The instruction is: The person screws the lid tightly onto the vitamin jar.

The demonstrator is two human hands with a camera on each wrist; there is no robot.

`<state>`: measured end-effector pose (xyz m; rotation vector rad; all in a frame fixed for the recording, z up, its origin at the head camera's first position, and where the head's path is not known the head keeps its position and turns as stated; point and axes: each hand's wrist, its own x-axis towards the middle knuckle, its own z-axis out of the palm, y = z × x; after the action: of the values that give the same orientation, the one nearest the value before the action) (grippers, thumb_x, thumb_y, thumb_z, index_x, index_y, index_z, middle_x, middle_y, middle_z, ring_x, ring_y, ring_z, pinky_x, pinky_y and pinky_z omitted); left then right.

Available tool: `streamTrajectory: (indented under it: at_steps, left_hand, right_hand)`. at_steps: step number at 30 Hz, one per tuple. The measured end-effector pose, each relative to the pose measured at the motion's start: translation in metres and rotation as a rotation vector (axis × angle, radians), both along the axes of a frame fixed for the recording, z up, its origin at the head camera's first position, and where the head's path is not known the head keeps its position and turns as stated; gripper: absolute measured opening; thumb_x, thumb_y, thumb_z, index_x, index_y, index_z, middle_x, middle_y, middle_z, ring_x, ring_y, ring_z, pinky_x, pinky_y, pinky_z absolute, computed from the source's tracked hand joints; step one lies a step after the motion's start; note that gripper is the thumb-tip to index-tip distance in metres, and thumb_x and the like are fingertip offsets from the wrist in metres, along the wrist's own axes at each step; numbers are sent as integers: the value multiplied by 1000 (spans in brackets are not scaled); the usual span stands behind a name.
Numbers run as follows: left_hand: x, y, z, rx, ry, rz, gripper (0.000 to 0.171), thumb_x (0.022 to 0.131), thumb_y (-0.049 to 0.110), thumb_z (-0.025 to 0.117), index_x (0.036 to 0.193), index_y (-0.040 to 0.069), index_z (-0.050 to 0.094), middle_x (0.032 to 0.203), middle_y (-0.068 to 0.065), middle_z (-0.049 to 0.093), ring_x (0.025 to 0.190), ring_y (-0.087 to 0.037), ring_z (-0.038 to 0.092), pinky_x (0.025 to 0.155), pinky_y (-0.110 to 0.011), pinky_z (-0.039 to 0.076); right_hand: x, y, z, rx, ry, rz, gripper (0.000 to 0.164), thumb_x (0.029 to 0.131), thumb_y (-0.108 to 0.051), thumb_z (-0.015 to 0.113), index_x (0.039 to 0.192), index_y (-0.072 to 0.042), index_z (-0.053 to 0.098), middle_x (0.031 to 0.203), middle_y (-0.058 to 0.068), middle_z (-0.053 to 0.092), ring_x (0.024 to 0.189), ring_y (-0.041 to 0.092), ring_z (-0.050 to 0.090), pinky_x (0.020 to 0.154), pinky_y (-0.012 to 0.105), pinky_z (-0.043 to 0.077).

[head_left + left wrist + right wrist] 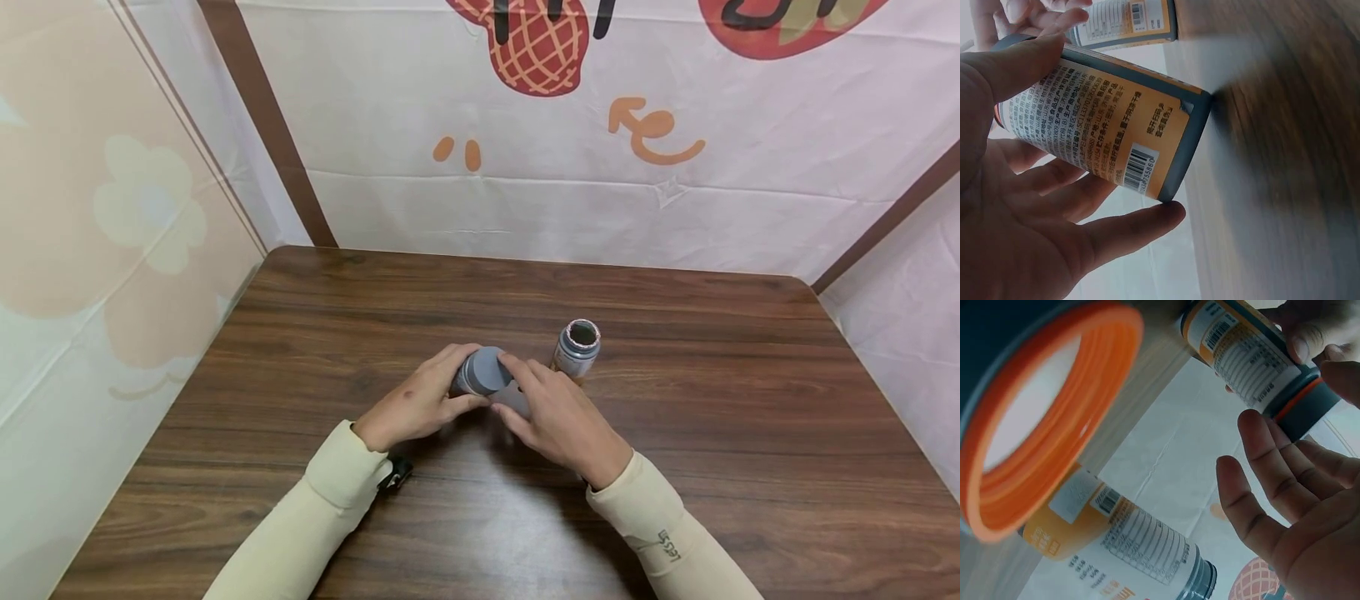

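A dark grey supplement bottle (468, 379) with an orange and white label (1125, 128) tilts in my left hand (420, 404), the thumb on one side and the fingers on the other. Over its grey cap (489, 368) my right hand (566, 417) pinches from the right. In the right wrist view, an orange line runs between cap (1307, 409) and bottle body. A second bottle (576, 350) stands uncapped just beyond the right hand. Close to the right wrist camera is a loose grey lid with an orange threaded inside (1125, 362); its support cannot be seen.
The bottles are on a dark wood table (712, 400). Behind it hangs a white printed cloth (390, 100), and similar cloth (150, 333) borders the left side. A small black object (397, 472) shows by the left sleeve.
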<state>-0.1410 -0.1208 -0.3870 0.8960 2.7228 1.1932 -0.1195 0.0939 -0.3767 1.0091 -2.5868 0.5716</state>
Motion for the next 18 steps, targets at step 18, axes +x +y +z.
streamTrajectory:
  at_steps: [18]
  left_hand:
    - [-10, -18, 2, 13, -76, 60, 53, 87, 21, 68, 134, 18, 42, 123, 2, 53, 113, -12, 50, 93, -39, 42]
  right_hand:
    - [-1, -16, -7, -16, -39, 103, 73, 85, -27, 67, 141, 5, 33, 115, 17, 59, 102, 24, 59, 87, 38, 46]
